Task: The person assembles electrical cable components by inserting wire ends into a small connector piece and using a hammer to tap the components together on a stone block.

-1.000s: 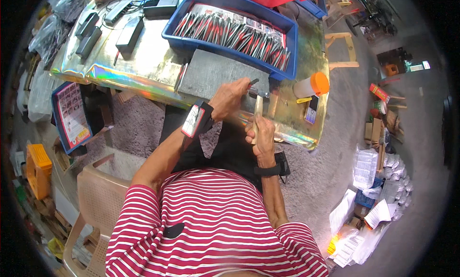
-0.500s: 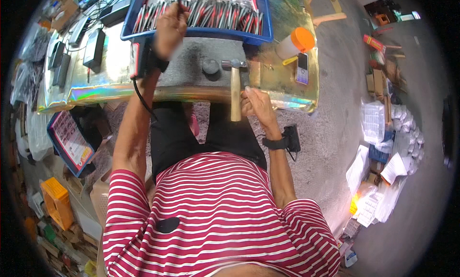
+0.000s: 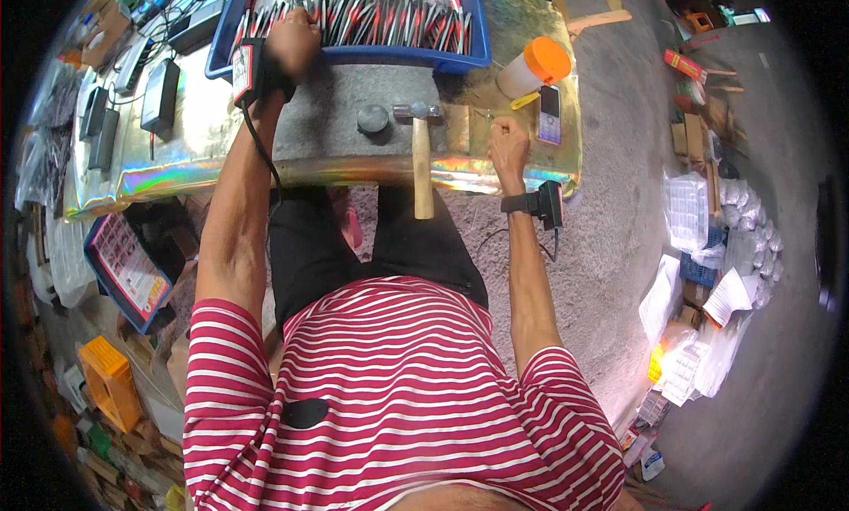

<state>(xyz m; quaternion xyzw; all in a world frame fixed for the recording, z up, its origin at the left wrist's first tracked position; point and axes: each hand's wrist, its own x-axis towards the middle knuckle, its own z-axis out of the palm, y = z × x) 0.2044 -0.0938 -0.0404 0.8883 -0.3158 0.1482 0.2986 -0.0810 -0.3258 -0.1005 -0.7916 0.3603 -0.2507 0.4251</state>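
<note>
At the front left of the blue tray (image 3: 460, 64), my left hand (image 3: 294, 44) is over a packed row of slim black, red and silver items (image 3: 389, 23). Its fingers look curled, but blur hides what they hold. My right hand (image 3: 508, 148) is at the table's right side with fingertips pinched together, beside some tiny thin pieces (image 3: 483, 115). Whatever is in that pinch is too small to make out. Between the hands lies a hammer (image 3: 423, 166), its wooden handle jutting over the table's near edge, with a round dark block (image 3: 373, 120) left of its head.
A clear jar with an orange lid (image 3: 546, 60), a yellow-handled tool (image 3: 524, 100) and a phone (image 3: 549, 115) are at the right of the table. Black power adapters (image 3: 159, 95) and cables lie at the left. Papers and plastic bags (image 3: 747, 219) are heaped on the floor at right.
My left hand has come down and left to the tray's row; the dark stick it held no longer shows. My right hand has left the hammer handle and moved right and forward.
</note>
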